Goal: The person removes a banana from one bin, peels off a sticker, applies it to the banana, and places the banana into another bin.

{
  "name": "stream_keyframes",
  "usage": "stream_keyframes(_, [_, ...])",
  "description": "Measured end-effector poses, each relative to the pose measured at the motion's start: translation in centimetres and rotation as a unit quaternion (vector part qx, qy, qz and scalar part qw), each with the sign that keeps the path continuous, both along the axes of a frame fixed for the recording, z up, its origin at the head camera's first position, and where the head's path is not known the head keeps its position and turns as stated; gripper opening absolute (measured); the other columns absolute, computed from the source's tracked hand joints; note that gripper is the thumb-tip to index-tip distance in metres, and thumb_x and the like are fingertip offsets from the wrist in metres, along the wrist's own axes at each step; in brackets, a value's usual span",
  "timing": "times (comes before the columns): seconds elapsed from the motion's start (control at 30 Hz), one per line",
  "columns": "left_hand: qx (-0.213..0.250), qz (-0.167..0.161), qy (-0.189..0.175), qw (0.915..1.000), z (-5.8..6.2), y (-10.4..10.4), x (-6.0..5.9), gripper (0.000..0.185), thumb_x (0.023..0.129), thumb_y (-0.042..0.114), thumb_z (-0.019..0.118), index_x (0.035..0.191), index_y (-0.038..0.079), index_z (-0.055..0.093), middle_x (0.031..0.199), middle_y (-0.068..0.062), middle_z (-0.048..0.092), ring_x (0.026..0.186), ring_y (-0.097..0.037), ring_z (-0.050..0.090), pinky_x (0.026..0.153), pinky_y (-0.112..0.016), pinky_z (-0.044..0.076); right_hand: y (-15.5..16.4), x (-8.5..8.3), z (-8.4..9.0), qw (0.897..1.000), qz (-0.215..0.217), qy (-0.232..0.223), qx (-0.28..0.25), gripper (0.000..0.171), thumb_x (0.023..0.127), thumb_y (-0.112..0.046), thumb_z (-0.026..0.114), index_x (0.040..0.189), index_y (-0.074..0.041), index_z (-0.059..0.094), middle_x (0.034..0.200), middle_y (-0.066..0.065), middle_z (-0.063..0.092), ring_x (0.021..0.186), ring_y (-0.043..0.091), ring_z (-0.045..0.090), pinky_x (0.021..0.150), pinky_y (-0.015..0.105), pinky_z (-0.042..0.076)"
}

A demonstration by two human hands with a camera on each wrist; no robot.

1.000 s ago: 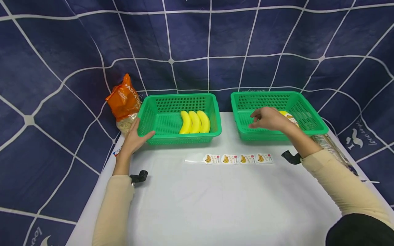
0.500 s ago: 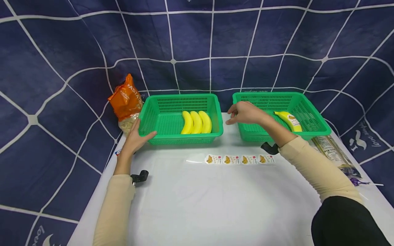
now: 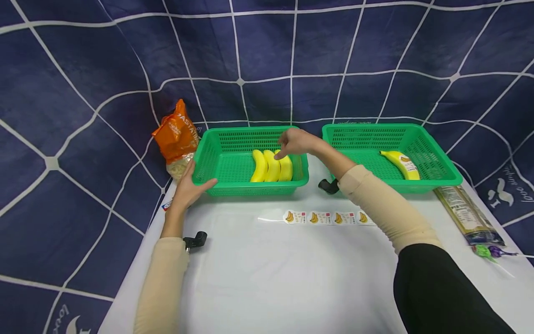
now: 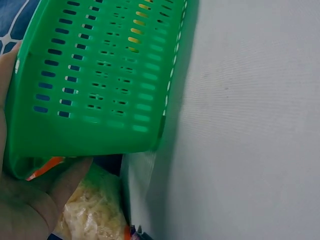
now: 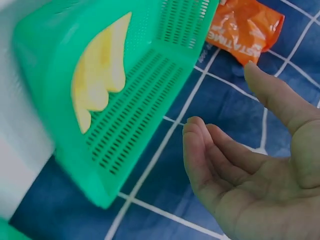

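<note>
Three yellow bananas [image 3: 271, 166] lie side by side in the left green basket [image 3: 221, 160]. My right hand [image 3: 292, 141] hovers just above them with loosely curled fingers and holds nothing; the right wrist view shows its empty palm [image 5: 227, 135] beside the basket [image 5: 150, 100] and bananas [image 5: 100, 75]. My left hand [image 3: 189, 185] rests on the basket's front left corner, thumb along the front wall; the left wrist view shows the palm [image 4: 30, 200] against the basket wall [image 4: 100, 75]. A single stickered banana [image 3: 400, 163] lies in the right green basket [image 3: 446, 174].
A strip of banana stickers [image 3: 325, 217] lies on the white table [image 3: 292, 278] before the baskets. An orange snack bag [image 3: 177, 134] stands left of the left basket. A long pasta packet [image 3: 465, 213] and wrapped sweets [image 3: 488, 252] lie at the right edge.
My right hand has left the right basket, where the stickered banana now lies uncovered, and moved left to above the three bananas. The left hand has stayed on the basket corner.
</note>
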State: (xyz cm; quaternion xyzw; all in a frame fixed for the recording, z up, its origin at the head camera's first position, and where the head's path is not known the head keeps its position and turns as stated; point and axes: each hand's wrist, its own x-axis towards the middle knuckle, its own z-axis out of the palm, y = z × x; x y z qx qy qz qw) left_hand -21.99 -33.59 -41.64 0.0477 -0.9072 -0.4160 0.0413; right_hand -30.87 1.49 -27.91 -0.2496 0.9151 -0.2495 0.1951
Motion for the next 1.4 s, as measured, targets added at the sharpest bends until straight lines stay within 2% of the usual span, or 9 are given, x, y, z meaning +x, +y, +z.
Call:
stream_keyframes(0.1, [0.006, 0.004, 0.009, 0.9999, -0.2, 0.0, -0.1, 0.111, 0.079, 0.055, 0.073, 0.158, 0.015, 0.006, 0.166, -0.002, 0.003, 0.152, -0.035, 0.008, 0.12, -0.059, 0.014, -1.3, -1.3, -0.4, 0.999, -0.004, -0.034, -0.015, 0.039, 0.086, -0.03, 0.074, 0.111, -0.002, 0.066, 0.145, 0.011, 0.052, 0.116, 0.024, 0.058, 0.099, 0.036, 0.048])
stream_keyframes(0.17, [0.012, 0.004, 0.014, 0.9998, -0.4, 0.2, -0.2, 0.11, 0.08, 0.054, 0.074, 0.158, 0.015, 0.007, 0.166, -0.002, 0.004, 0.152, -0.034, 0.008, 0.12, -0.059, 0.014, -1.9, -2.2, -0.8, 0.998, -0.011, -0.054, -0.018, 0.055, 0.086, -0.031, 0.074, 0.13, -0.002, 0.058, 0.15, 0.011, 0.047, 0.127, 0.027, 0.055, 0.106, 0.04, 0.046])
stream_keyframes(0.37, [0.038, -0.001, 0.02, 0.9991, -0.8, 1.0, -0.2, 0.109, 0.08, 0.049, 0.075, 0.158, 0.014, 0.008, 0.166, -0.001, 0.005, 0.152, -0.032, 0.008, 0.121, -0.057, 0.014, -2.8, -4.5, -2.5, 0.992, -0.055, -0.105, -0.037, 0.073, 0.087, -0.031, 0.073, 0.146, -0.001, 0.041, 0.15, 0.014, 0.045, 0.114, 0.024, 0.061, 0.099, 0.034, 0.051])
stream_keyframes(0.5, [0.043, -0.004, 0.016, 0.9989, -0.9, 1.5, -0.3, 0.109, 0.079, 0.05, 0.076, 0.158, 0.015, 0.008, 0.166, 0.0, 0.005, 0.153, -0.031, 0.007, 0.121, -0.057, 0.014, -3.1, -5.7, -3.5, 0.987, -0.093, -0.124, -0.051, 0.069, 0.087, -0.031, 0.073, 0.144, -0.002, 0.044, 0.143, 0.01, 0.05, 0.08, 0.014, 0.059, 0.088, 0.028, 0.052])
stream_keyframes(0.6, [0.043, -0.003, 0.018, 0.9989, -0.9, 1.7, -0.4, 0.109, 0.079, 0.049, 0.077, 0.158, 0.015, 0.009, 0.166, 0.001, 0.006, 0.153, -0.029, 0.007, 0.122, -0.056, 0.014, -3.3, -6.5, -4.3, 0.983, -0.114, -0.129, -0.069, 0.053, 0.087, -0.03, 0.074, 0.13, -0.003, 0.058, 0.114, 0.004, 0.059, 0.058, 0.011, 0.046, 0.079, 0.027, 0.05])
stream_keyframes(0.73, [0.045, -0.001, 0.023, 0.9987, -0.7, 1.7, -0.4, 0.109, 0.079, 0.046, 0.078, 0.158, 0.013, 0.01, 0.166, 0.0, 0.007, 0.153, -0.028, 0.007, 0.122, -0.055, 0.014, -4.0, -7.2, -5.3, 0.98, -0.128, -0.129, -0.084, 0.022, 0.085, -0.027, 0.076, 0.085, -0.009, 0.063, 0.081, 0.0, 0.049, 0.055, 0.012, 0.04, 0.083, 0.035, 0.049])
stream_keyframes(0.87, [0.054, 0.002, 0.027, 0.9982, -0.5, 1.5, -0.3, 0.109, 0.079, 0.044, 0.079, 0.158, 0.013, 0.011, 0.166, 0.001, 0.007, 0.153, -0.027, 0.006, 0.122, -0.054, 0.013, -4.7, -7.5, -5.8, 0.978, -0.126, -0.149, -0.077, 0.04, 0.085, -0.024, 0.076, 0.072, -0.013, 0.039, 0.086, 0.005, 0.05, 0.071, 0.019, 0.05, 0.098, 0.038, 0.05])
stream_keyframes(1.1, [0.052, 0.019, 0.036, 0.9978, -0.3, 0.9, -0.1, 0.109, 0.077, 0.047, 0.079, 0.158, 0.016, 0.012, 0.165, 0.004, 0.008, 0.153, -0.027, 0.008, 0.122, -0.055, 0.014, -6.1, -8.0, -6.0, 0.976, -0.133, -0.167, -0.045, 0.052, 0.085, -0.022, 0.076, 0.118, -0.003, 0.04, 0.108, 0.012, 0.052, 0.111, 0.03, 0.059, 0.101, 0.035, 0.051])
stream_keyframes(1.4, [0.047, 0.02, 0.044, 0.9977, -0.7, 0.4, 0.2, 0.108, 0.079, 0.044, 0.079, 0.158, 0.014, 0.012, 0.166, 0.001, 0.008, 0.152, -0.03, 0.009, 0.121, -0.055, 0.015, -7.5, -8.7, -7.0, 0.976, -0.123, -0.18, -0.021, 0.085, 0.085, -0.024, 0.075, 0.148, -0.001, 0.023, 0.123, 0.016, 0.049, 0.1, 0.025, 0.058, 0.1, 0.033, 0.052])
